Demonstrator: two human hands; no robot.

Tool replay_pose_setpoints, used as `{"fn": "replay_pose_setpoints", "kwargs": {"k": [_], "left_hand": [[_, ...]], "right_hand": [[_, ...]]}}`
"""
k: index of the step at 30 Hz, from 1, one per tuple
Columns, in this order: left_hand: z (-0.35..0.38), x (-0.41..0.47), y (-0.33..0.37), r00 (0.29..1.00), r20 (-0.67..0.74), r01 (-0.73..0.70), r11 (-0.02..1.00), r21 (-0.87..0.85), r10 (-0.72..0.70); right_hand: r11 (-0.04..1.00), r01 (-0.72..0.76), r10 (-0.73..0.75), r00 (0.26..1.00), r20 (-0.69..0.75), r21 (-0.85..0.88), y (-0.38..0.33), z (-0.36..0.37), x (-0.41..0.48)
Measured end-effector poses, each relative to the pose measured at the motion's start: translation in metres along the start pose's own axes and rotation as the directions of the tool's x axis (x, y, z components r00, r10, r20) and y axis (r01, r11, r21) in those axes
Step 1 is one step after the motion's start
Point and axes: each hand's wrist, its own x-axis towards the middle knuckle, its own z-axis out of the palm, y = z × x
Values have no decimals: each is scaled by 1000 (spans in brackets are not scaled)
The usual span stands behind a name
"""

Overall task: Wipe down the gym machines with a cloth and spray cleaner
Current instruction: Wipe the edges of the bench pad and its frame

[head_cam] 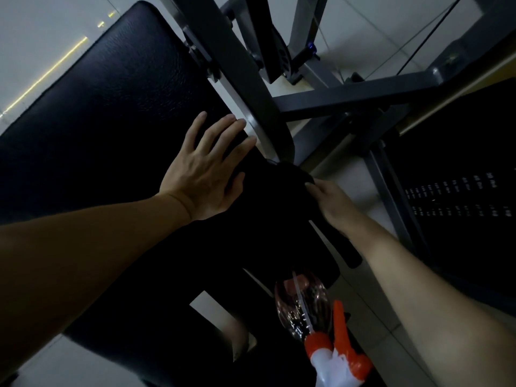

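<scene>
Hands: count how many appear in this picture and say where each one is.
2. The left hand lies flat, fingers spread, on the black pad; the right hand grips a dark cloth near the grey frame. None seems hidden.

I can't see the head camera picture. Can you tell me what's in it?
A person's left hand lies flat on a black pad of a gym machine, while the right hand grips a dark cloth beside the grey metal frame. A spray bottle with an orange trigger sits near the bottom edge.

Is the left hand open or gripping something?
Open: the left hand lies with fingers spread flat on the black textured machine pad, holding nothing.
</scene>
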Motion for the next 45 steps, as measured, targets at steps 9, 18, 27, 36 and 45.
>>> {"fn": "replay_pose_setpoints", "kwargs": {"k": [9,18,27,36,45], "left_hand": [[0,0,1,1000,-4,-1,1000,-15,1],[0,1,1,1000,-11,-11,1000,-3,11],[-1,0,0,1000,1,-21,999,-30,21],[0,2,-1,1000,-3,-21,999,-33,21],[-1,0,0,1000,-5,-15,999,-38,14]], "right_hand": [[604,-36,-62,994,-92,-796,-24,-15,-46],[973,-44,56,997,48,-228,-16,12,-2],[672,150,-116,988,98,-726,-26,-14,-56],[974,-167,177,983,53,-156,-25,-5,-33],[915,11,0,1000,27,-403,-6,-3,-59]]}}
